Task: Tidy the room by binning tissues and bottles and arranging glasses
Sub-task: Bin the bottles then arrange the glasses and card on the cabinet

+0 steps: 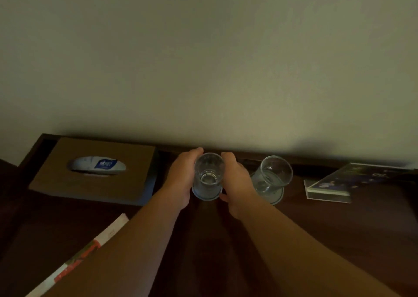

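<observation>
1. An upright clear glass [209, 174] is clasped between the left hand [181, 179] and the right hand [237, 183], the fingers curved around its sides.
2. The glass is set on a round coaster [207, 195] near the back of the dark wooden table [203, 240].
3. A second glass [272, 175] is seen just right of the right hand.
4. A brown tissue box [95, 170] is placed to the left, a booklet [339, 183] to the right.

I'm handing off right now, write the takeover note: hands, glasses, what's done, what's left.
Left hand and right hand cup the near glass from both sides, upright on its coaster.
Second glass stands to its right, untouched, on its own coaster.
Tissue box sits left on the dark table.
No bin, bottles or loose tissues in view.
Left: release the glass, confirm binning.
</observation>
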